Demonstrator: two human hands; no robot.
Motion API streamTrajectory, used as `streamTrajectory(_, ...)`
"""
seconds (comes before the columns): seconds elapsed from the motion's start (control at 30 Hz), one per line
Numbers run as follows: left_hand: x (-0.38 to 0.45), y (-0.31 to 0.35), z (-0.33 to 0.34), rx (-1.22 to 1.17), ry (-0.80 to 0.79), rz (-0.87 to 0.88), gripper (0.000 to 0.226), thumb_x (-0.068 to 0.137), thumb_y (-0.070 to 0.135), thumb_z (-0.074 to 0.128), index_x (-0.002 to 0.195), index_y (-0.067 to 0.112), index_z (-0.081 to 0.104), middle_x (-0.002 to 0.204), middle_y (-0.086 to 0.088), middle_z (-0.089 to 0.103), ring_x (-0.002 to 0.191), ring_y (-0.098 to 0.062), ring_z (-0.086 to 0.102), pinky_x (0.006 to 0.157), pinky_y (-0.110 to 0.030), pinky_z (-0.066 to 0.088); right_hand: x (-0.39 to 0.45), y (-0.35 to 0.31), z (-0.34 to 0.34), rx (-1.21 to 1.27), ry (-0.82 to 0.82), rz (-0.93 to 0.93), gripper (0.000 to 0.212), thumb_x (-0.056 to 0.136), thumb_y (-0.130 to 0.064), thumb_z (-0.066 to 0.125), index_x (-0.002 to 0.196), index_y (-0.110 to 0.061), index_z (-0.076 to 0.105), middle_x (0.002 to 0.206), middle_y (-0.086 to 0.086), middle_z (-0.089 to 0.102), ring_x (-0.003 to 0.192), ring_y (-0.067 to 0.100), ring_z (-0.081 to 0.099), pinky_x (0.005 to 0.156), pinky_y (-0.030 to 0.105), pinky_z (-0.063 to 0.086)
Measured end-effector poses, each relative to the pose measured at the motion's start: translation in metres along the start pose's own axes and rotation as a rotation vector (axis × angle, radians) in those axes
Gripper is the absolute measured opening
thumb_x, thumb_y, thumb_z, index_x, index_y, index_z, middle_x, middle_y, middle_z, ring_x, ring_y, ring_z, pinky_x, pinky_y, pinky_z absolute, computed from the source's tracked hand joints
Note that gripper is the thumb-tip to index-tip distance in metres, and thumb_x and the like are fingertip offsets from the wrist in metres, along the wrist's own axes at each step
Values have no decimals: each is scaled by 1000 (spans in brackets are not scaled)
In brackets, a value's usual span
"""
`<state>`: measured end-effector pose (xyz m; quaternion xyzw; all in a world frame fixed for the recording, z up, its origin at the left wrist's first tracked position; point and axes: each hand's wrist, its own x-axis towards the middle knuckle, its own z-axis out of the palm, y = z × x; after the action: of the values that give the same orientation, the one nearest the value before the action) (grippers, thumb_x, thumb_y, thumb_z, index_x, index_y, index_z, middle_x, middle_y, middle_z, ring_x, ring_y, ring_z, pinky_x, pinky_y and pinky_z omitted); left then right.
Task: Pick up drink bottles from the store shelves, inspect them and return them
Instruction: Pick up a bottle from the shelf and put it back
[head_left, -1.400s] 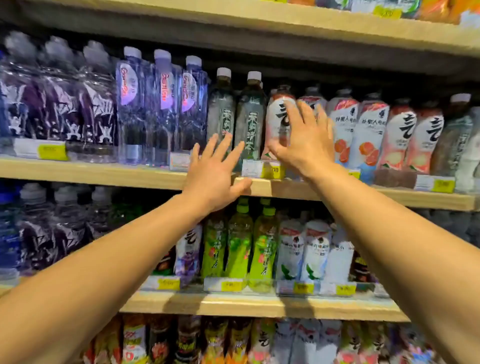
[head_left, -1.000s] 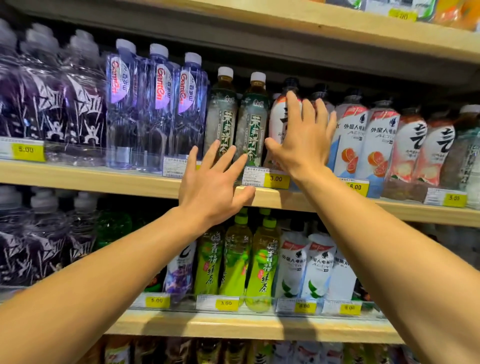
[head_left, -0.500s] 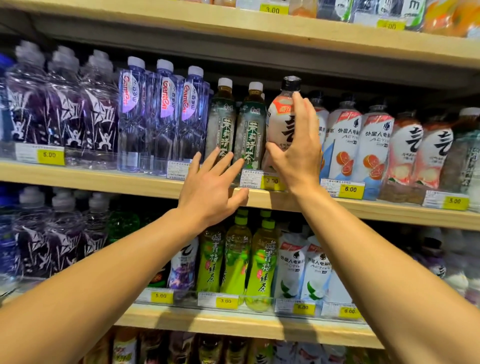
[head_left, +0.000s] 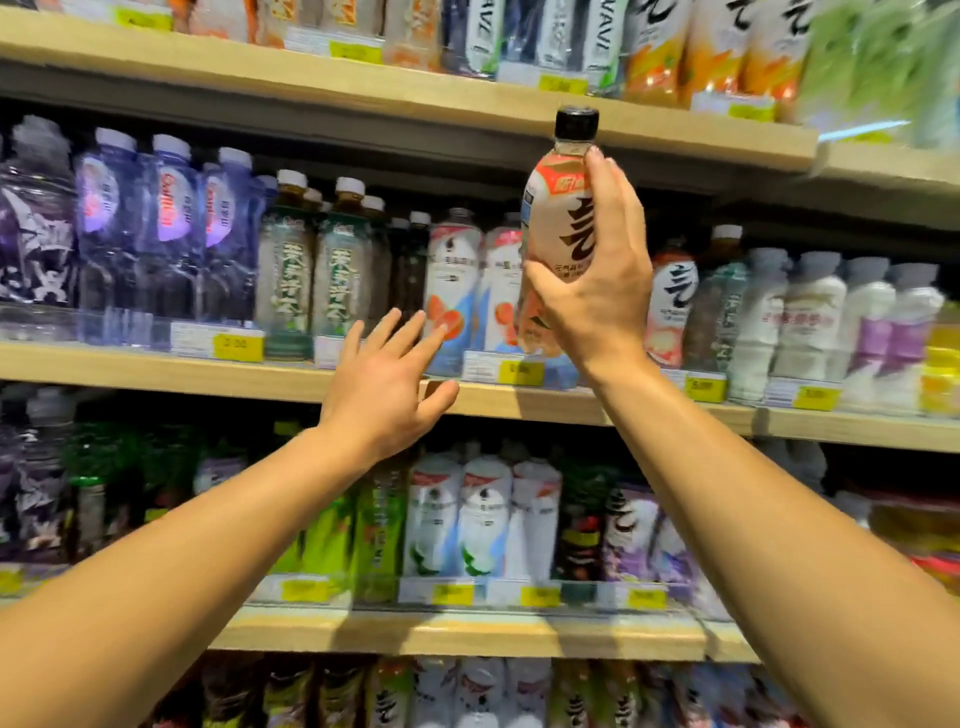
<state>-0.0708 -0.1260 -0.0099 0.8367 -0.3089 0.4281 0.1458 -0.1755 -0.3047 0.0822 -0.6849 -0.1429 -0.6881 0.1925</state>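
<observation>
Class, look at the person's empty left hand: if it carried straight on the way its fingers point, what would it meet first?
Probably the white bottle with the orange fruit picture on the middle shelf: the left hand's spread fingers point up and forward at its lower label. Depth is unclear, so the gap cannot be judged.

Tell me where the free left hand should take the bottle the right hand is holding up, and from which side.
Grip the neck below the black cap, coming from the left. The bottle is upright, and the right hand wraps its lower body from the right, leaving the top bare. The left hand is open, low and to the left.
</observation>
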Motion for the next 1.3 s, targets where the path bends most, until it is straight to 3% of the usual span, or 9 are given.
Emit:
streamTrajectory(0.13, 11, 67, 14, -34, 12, 0, 82, 83, 68, 25, 148, 23, 45, 156, -6, 39, 147, -30, 29, 118, -55, 19, 3, 44, -56, -47, -22, 7, 85, 71, -12, 77, 149, -10, 41, 151, 13, 42, 140, 24, 39, 104, -2, 21)
streamTrajectory(0.27, 23, 123, 29, -57, -8, -19, 83, 81, 70, 23, 152, 28, 38, 160, -4, 32, 150, -28, 23, 121, -52, 14, 9, 82, -101, -46, -19, 12, 86, 69, -12, 76, 148, -11, 42, 149, 13, 44, 140, 24, 41, 110, 8, 28)
streamTrajectory(0.5, 43, 187, 53, -48, -15, -11, 86, 80, 70, 20, 153, 27, 36, 161, -4, 31, 150, -29, 22, 121, -51, 14, 23, 134, -142, -21, 0, 51, 86, 70, -14, 78, 148, -11, 42, 148, 10, 45, 137, 21, 44, 106, 6, 30)
streamTrajectory(0.67, 54, 198, 69, 7, -21, -7, 82, 83, 69, 22, 152, 27, 37, 160, -3, 32, 149, -31, 23, 120, -52, 16, 26, 150, -144, 8, 14, 91, 85, 73, -18, 80, 149, -17, 40, 147, 5, 46, 134, 17, 46, 94, -5, 28)
streamTrajectory(1.07, 54, 186, 92, 86, 31, 53, 71, 90, 64, 32, 149, 26, 44, 155, -5, 42, 145, -32, 32, 121, -52, 15, 24, 162, -109, 45, 4, 185, 86, 74, -17, 81, 149, -19, 39, 150, 1, 44, 136, 11, 42, 93, -8, 23)
streamTrajectory(1.2, 55, 182, 92, 80, 43, 68, 70, 90, 63, 33, 148, 25, 44, 155, -5, 42, 145, -32, 32, 121, -51, 15, 23, 164, -95, 14, -4, 187, 85, 75, -18, 79, 149, -20, 39, 151, -1, 43, 138, 11, 40, 98, -6, 20)
streamTrajectory(1.3, 55, 182, 94, 81, 55, 74, 71, 90, 63, 32, 148, 24, 45, 154, -6, 43, 144, -33, 34, 121, -52, 16, 23, 166, -85, 18, 11, 213, 84, 76, -17, 79, 150, -20, 39, 151, -1, 43, 140, 12, 39, 109, 8, 27)
